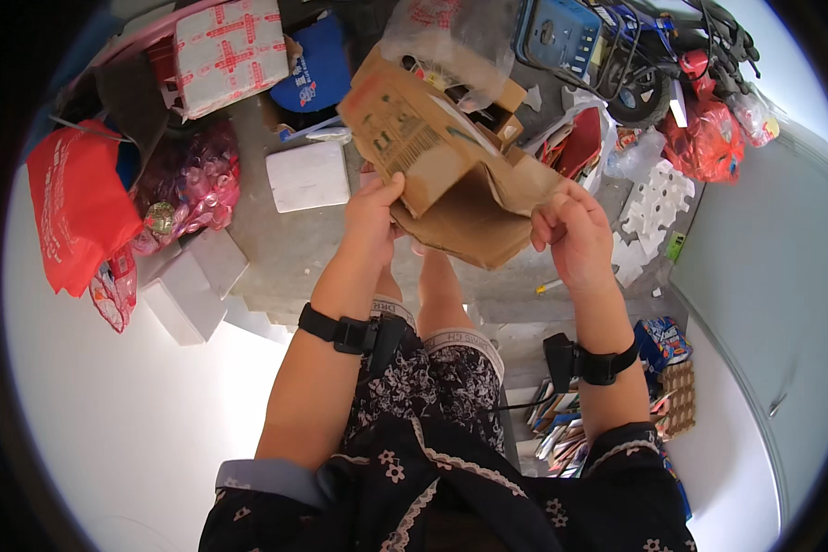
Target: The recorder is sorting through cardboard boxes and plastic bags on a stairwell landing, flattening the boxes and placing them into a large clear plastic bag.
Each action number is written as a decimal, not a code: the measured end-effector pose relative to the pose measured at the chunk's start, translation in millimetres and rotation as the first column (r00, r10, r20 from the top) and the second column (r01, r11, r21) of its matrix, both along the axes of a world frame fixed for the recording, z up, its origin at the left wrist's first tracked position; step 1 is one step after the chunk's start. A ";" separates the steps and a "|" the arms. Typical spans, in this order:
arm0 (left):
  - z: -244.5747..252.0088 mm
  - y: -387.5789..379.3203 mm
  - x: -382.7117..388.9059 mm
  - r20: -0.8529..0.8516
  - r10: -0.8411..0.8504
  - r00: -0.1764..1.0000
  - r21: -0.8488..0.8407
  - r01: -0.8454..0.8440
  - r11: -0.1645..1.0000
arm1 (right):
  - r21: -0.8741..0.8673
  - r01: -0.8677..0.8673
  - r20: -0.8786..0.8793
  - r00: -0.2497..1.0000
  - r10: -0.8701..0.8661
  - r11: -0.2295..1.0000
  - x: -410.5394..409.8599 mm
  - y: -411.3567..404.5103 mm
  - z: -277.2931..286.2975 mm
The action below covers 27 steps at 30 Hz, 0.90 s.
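Note:
Between my hands, above the floor in front of me, a brown cardboard box (414, 145) is held tilted, with its open end and bent flaps facing me. My left hand (376, 210) grips its lower left edge, thumb on the printed side and fingers beneath. At the right, my right hand (571, 231) pinches a raised flap with curled fingers. Part of a clear plastic bag (455, 41) shows just beyond the box, over other cardboard. A white foam block (308, 176) lies on the floor left of the box.
Around the concrete floor (269, 255) are a taped white box (231, 55), a red bag (79, 207), a pink bag of bottles (207, 179), white foam pieces (186, 297), a blue machine (559, 34), a wheel (635, 90), a red plastic bag (707, 138) and a white molded tray (655, 200).

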<state>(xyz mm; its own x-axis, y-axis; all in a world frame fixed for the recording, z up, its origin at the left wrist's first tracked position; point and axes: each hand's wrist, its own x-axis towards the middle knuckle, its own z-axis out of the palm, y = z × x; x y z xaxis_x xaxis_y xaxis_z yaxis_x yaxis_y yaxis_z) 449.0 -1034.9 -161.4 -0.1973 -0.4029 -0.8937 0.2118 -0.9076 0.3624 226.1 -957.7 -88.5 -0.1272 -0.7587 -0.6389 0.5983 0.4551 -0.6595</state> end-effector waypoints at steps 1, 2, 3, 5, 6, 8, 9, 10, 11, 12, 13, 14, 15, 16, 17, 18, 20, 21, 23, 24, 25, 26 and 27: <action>-0.7 0.3 1.5 -0.047 0.024 0.999 -0.020 -0.025 0.999 | 0.002 0.002 0.000 1.000 -0.002 1.000 -2.9 2.0 1.7; -1.2 1.0 2.4 -0.048 0.022 0.999 -0.018 -0.023 1.000 | 0.047 -0.200 -0.132 0.970 0.204 0.979 -5.4 3.7 5.7; -1.1 0.7 1.9 -0.019 0.020 1.000 -0.012 -0.021 1.000 | 0.116 -0.386 -0.251 0.880 0.403 0.915 -8.1 3.7 9.9; -0.4 -0.4 1.5 0.005 0.017 1.000 -0.006 -0.017 1.000 | 0.119 -0.594 -0.403 0.703 0.586 0.796 -15.8 4.7 16.7; 1.2 -1.6 2.9 0.027 0.003 1.000 -0.044 -0.002 0.999 | 0.157 -0.764 -0.534 0.467 0.704 0.626 -18.6 5.3 20.5; 0.8 -2.6 4.1 0.051 -0.012 0.999 -0.082 0.016 0.997 | 0.224 -0.766 -0.578 0.393 0.715 0.602 -22.0 8.9 30.7; -3.1 -1.0 4.1 0.067 -0.054 0.996 -0.151 0.064 0.987 | 0.291 -0.762 -0.617 0.312 0.722 0.578 -23.7 9.7 35.2; -7.0 0.7 4.4 0.088 -0.095 0.992 -0.218 0.112 0.969 | 0.290 -0.762 -0.620 0.312 0.720 0.580 -21.3 7.2 31.0; -11.3 3.0 5.5 0.088 -0.095 0.992 -0.221 0.112 0.969 | 0.269 -0.639 -0.744 0.337 0.577 0.721 -13.6 2.1 20.7; -18.4 7.4 7.3 0.297 -0.254 0.920 -0.324 0.348 0.880 | 0.220 -0.501 -0.848 0.327 0.418 0.837 -4.1 -3.1 15.1; -17.7 7.0 4.0 0.509 -0.363 0.780 -0.363 0.577 0.731 | 0.221 -0.496 -0.848 0.328 0.417 0.840 8.8 -7.5 10.2; -15.4 10.9 0.0 0.509 -0.367 0.778 -0.362 0.581 0.729 | 0.249 -0.522 -0.900 0.186 0.394 0.816 25.2 -13.4 5.7; 0.2 15.6 -16.5 0.556 -0.391 0.733 -0.296 0.614 0.731 | 0.294 -0.536 -0.928 0.037 0.370 0.791 37.4 -14.3 -0.7; 13.6 18.1 -27.7 0.607 -0.404 0.684 -0.234 0.641 0.731 | 0.294 -0.532 -0.929 0.036 0.368 0.794 49.8 -14.7 -5.5; 14.9 22.8 -34.0 0.606 -0.407 0.683 -0.236 0.643 0.728 | 0.366 -0.505 -0.905 0.001 0.425 0.781 61.6 -11.3 -13.3; 13.5 27.9 -35.0 0.652 -0.374 0.659 -0.320 0.687 0.653 | 0.430 -0.485 -0.878 -0.028 0.478 0.762 70.4 -9.6 -19.4; 6.4 33.0 -36.2 0.704 -0.264 0.660 -0.491 0.720 0.491 | 0.390 -0.443 -0.893 0.032 0.449 0.807 75.6 -10.0 -30.5; 6.9 31.9 -37.6 0.702 -0.268 0.660 -0.489 0.720 0.493 | 0.364 -0.388 -0.900 0.086 0.426 0.847 74.9 -9.4 -34.2; 8.4 29.5 -39.5 0.668 -0.273 0.693 -0.589 0.716 0.376 | 0.330 -0.381 -0.899 0.151 0.411 0.864 72.1 -7.2 -37.8; 8.4 27.1 -38.2 0.667 -0.272 0.693 -0.588 0.715 0.379 | 0.287 -0.374 -0.897 0.219 0.385 0.882 71.0 -7.5 -38.6; 8.6 24.3 -36.1 0.663 -0.290 0.690 -0.614 0.723 0.318 | 0.288 -0.377 -0.896 0.218 0.387 0.880 69.5 -7.5 -39.0; 9.4 22.9 -34.8 0.660 -0.307 0.686 -0.637 0.727 0.255 | 0.260 -0.365 -0.895 0.257 0.365 0.894 67.1 -7.3 -39.2; 10.6 23.2 -35.5 0.659 -0.306 0.687 -0.638 0.726 0.256 | 0.231 -0.349 -0.893 0.295 0.341 0.908 63.9 -7.4 -39.7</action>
<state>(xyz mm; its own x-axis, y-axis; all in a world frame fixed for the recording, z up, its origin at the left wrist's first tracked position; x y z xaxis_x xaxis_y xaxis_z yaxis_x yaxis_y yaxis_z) 413.4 -1011.7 -150.7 -0.4517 -0.8624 -0.2287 -0.5041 0.0352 0.8629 290.0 -965.1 -128.1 -0.3407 -0.8880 -0.3088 -0.5690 0.4562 -0.6842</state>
